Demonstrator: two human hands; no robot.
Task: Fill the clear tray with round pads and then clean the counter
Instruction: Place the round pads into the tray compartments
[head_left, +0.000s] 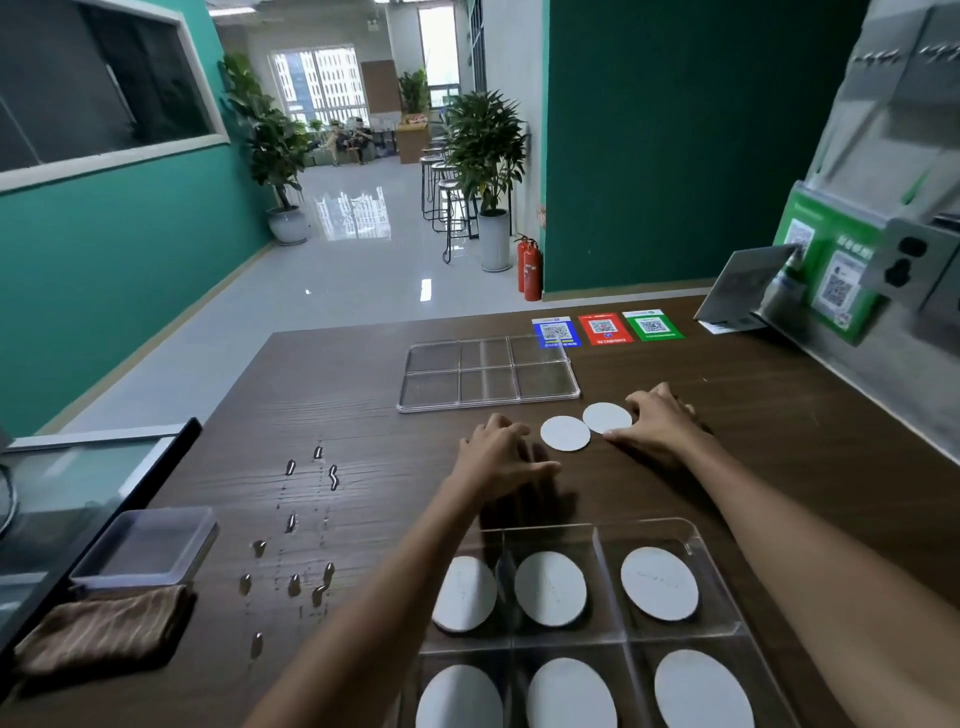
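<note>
Dark brown wood-grain forms the counter (363, 395), on which a clear tray (670, 639) with six compartments is seen at the near edge, one white round pad (658, 583) lying in each compartment. Beyond this tray, two loose white pads (565, 433) are laid just touching one another. The left hand (501, 457) is held just left of them with fingers loosely spread, nothing gripped. The right hand (658, 422) is placed at the farther pad's right edge, fingers curled against it; a true pinch cannot be confirmed. Farther beyond the near tray, a second clear tray (488, 371) is seen. Left of the near tray, water droplets (293, 525) are scattered, with a folded brown cloth (104, 626) and a lidded plastic box (148, 548) farther left.
</note>
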